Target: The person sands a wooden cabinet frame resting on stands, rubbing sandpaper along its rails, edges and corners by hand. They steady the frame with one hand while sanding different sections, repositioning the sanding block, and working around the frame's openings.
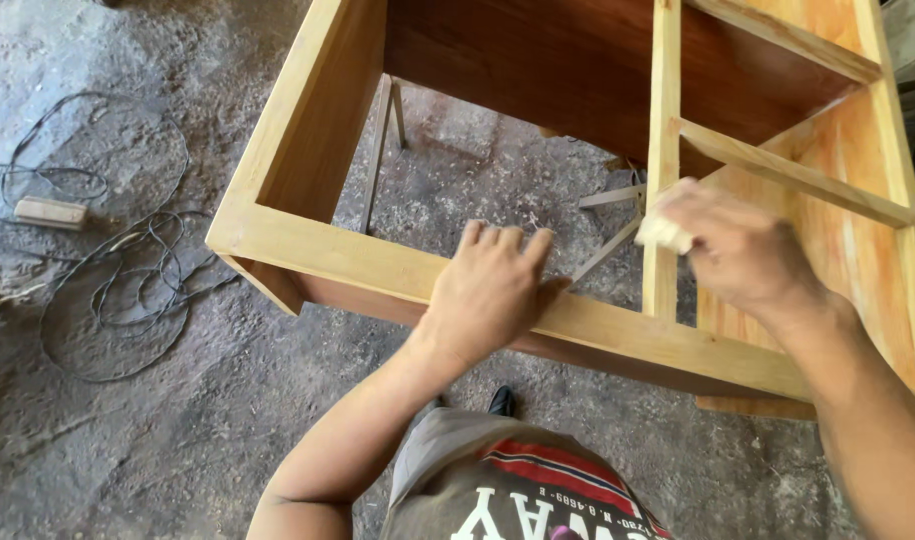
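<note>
A pale wooden cabinet frame (308, 250) with dark reddish panels stands on the workshop floor below me. My left hand (493, 290) lies flat on the frame's near rail, fingers curled over its far edge. My right hand (743, 250) is blurred and grips a small pale pad, probably sandpaper (663, 234), against the upright divider (664, 110) of the frame. An orange-toned side panel (858, 180) with cross rails lies to the right of that divider.
The concrete floor (178, 440) is dusty with sawdust. Tangled black cables (128, 290) and a small wooden block (50, 212) lie at the left. Thin wooden sticks (608, 245) show through the frame opening. My dark shoe (501, 401) is below the rail.
</note>
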